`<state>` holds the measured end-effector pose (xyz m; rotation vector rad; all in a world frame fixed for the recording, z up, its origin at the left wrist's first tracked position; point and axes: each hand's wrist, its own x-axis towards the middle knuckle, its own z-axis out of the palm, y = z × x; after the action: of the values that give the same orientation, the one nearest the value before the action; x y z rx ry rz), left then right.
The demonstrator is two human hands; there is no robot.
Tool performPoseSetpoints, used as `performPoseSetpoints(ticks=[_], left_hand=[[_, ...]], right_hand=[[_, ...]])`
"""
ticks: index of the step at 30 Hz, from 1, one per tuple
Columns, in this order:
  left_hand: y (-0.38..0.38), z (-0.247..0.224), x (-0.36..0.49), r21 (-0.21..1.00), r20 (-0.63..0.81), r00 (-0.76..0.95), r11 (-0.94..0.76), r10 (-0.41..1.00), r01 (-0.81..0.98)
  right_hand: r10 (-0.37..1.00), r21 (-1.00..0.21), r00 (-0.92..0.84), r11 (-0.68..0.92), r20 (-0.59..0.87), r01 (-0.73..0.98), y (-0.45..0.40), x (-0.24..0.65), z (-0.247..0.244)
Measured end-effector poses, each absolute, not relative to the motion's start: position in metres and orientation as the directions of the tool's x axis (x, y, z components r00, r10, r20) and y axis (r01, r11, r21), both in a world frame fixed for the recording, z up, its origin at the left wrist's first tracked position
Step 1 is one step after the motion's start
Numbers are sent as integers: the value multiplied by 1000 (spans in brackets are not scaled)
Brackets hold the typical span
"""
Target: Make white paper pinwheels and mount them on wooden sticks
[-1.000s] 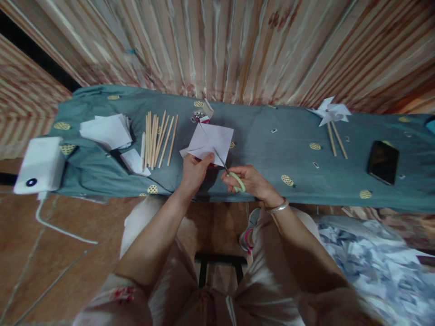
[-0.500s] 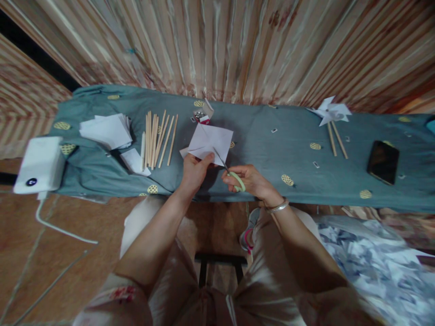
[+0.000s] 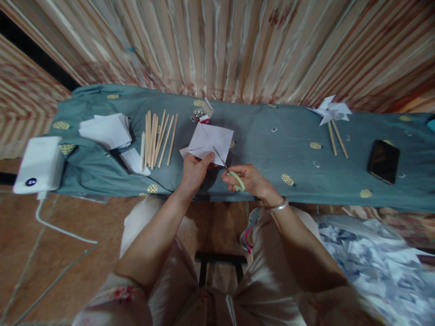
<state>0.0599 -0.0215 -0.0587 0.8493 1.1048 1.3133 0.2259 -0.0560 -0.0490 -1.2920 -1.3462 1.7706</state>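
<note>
A white square of paper (image 3: 211, 139) is pinched by its near edge in my left hand (image 3: 197, 171), thumb on top. Scissors with pale green handles (image 3: 237, 180) are in my right hand (image 3: 249, 181), fingers curled through the loops. Their blades lie across the near right corner of the paper, pointing toward its centre. Crease or cut lines run in from the paper's corners. Just beyond the paper stands a small open box of metal pins (image 3: 204, 117). Another pale piece shows partly under the paper's left side.
Wooden sticks (image 3: 156, 140), stacked white paper (image 3: 105, 131) and a white power device (image 3: 40, 164) lie left. Paper pinwheels (image 3: 329, 111) on two sticks and a black phone (image 3: 384, 161) lie right. A clear bag of paper pieces (image 3: 380, 262) is below right.
</note>
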Motion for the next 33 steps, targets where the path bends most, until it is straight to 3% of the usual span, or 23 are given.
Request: performPoseSetpoints(ticks=[33], left_hand=[[-20, -62, 54, 945, -138, -89, 104, 986, -311]], right_hand=[[847, -923, -367, -346, -385, 170, -62, 228, -41]])
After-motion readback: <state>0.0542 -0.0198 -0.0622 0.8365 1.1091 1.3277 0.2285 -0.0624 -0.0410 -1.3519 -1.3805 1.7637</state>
